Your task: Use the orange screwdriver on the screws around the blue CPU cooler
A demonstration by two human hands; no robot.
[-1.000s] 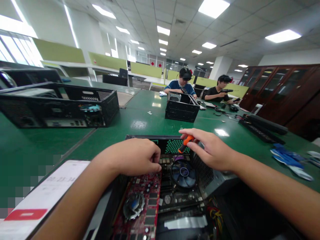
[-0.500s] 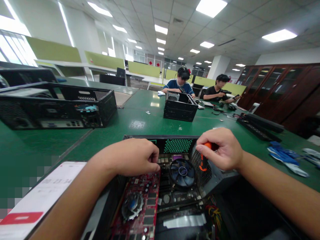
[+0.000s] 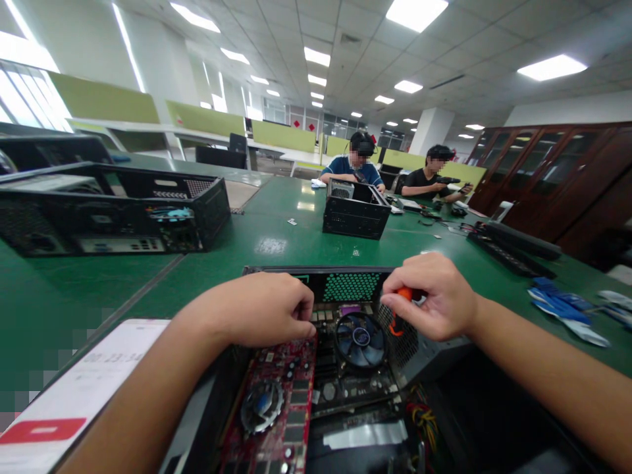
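Observation:
My right hand (image 3: 434, 295) grips an orange-and-black screwdriver (image 3: 403, 295) by its handle, over the perforated metal power supply (image 3: 429, 359). The handle leans, its lower end beside the cooling fan (image 3: 360, 339); the tool's tip cannot be made out. My left hand (image 3: 276, 309) is closed at the far end of a red graphics card (image 3: 299, 395), thumb against its corner. The other left fingertips are hidden behind the hand. The card, with a round fan of its own, lies inside an open black computer case (image 3: 326, 271).
A phone-like white screen (image 3: 99, 368) lies left on the green table (image 3: 276, 197). Another open case (image 3: 113, 217) stands at far left. Across the table are two people, one behind a smaller case (image 3: 355, 214). Blue-and-white gloves (image 3: 567, 316) lie at right.
My right hand has shifted slightly left with the screwdriver, whose handle now leans more. My left hand and the graphics card stay in place.

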